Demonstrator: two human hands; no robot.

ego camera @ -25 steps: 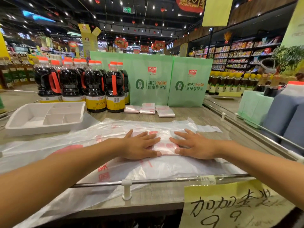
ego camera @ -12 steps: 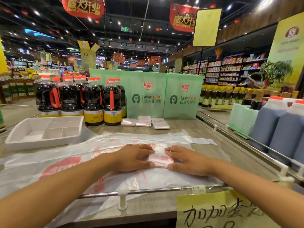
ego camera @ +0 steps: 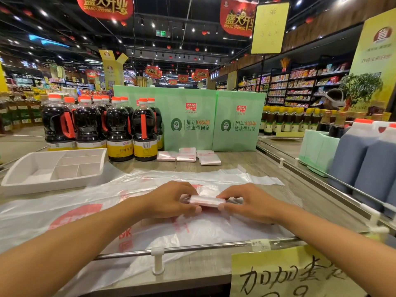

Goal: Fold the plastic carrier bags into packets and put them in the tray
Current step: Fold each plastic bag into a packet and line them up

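Fingers point(ego camera: 189, 207) of your left hand point(ego camera: 171, 200) and right hand point(ego camera: 250, 202) pinch the folded packet point(ego camera: 206, 200) toward the counter's point(ego camera: 235, 161) front edge; slick plastic may spring open if they loosen.

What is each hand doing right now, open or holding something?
Left hand: pinches the folded packet at its left end.
Right hand: pinches the same packet's right end.

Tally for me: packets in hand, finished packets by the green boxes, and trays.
Packet held by left hand and right hand: 1
Finished packets by the green boxes: 3
Tray: 1
Total: 5
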